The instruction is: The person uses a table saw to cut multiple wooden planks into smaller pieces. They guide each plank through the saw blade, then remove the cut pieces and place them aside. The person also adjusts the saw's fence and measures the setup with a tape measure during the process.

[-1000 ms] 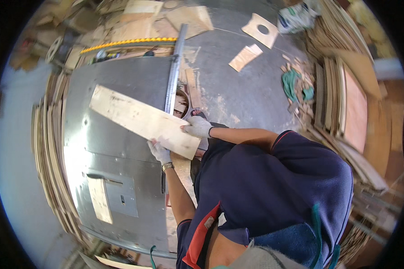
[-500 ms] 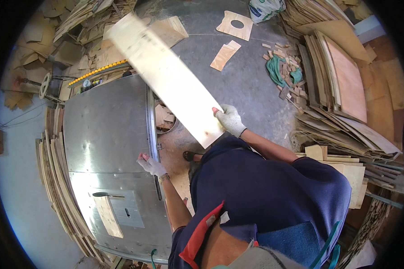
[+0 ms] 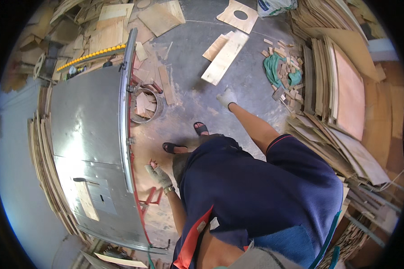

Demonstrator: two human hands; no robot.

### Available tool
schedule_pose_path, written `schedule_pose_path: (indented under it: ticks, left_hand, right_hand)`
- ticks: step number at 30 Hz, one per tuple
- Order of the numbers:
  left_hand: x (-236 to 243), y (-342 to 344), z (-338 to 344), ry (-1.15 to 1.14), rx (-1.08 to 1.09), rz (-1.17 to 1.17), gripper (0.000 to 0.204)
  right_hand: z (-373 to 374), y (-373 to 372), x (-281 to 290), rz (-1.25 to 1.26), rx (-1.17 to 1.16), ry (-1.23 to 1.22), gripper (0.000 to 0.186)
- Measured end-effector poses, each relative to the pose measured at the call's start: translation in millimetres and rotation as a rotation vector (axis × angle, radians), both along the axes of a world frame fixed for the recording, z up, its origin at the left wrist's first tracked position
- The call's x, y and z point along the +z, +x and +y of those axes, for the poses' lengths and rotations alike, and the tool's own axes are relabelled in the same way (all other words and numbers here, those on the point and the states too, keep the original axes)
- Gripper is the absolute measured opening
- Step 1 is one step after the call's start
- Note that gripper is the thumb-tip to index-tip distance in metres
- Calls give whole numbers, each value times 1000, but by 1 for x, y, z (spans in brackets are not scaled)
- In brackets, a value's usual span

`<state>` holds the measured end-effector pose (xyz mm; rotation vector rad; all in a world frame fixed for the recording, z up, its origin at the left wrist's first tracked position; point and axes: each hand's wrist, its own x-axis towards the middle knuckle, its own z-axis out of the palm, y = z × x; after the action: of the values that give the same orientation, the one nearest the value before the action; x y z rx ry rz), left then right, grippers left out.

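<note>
A pale wooden board (image 3: 226,57) is out beyond my right hand, overlapping a smaller plywood piece (image 3: 217,46); I cannot tell if it lies flat or is still falling. My gloved right hand (image 3: 227,98) reaches forward, apart from the board's near end, with nothing in it. My left hand (image 3: 159,175), gloved with bare fingertips, hangs low beside the saw table (image 3: 90,121), fingers loosely bent and holding nothing. On that metal table lies a narrow wooden strip (image 3: 87,200) beside the blade slot.
A round bin of offcuts (image 3: 147,106) stands beside the table. Ahead lie a panel with a round hole (image 3: 238,16) and small blocks around a green cloth (image 3: 272,67). Stacked sheets (image 3: 348,89) lean at the right; long boards (image 3: 54,175) line the left wall.
My right hand has let go of the board, which has moved forward onto or over the smaller piece. My left hand has drawn away from the table edge, and the view has shifted.
</note>
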<state>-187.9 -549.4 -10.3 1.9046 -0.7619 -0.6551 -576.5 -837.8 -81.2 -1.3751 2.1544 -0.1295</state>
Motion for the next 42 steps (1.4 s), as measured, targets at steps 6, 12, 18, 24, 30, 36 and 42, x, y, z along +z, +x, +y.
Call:
schedule_pose_path:
  ticks: [6,12,18,24,30,36,42]
  left_hand:
    - [9,-50,78,75,186,52,43]
    - [18,-98,163,11,512,37,38]
    - [-4,-151,266,-137,909,237,42]
    - [-14,-225,419,18,1057,154,29]
    - [-22,-289,568,-112,1539,125,29]
    - [-15,-317,657,9,1816,-45,29]
    - [-35,-268,678,-28,1896,-95,34]
  right_hand:
    - [63,29,-15,0,394,255,67]
    - [136,74,-23,-58,825,358,59]
    - [173,95,-41,-229,1243,246,67]
    - [226,100,-72,47,1339,309,39]
    - [326,156,-148,104,1836,337,53]
    - [439,273,-117,45,2051,256,48]
    - [549,358,-62,-84,1938,609,37]
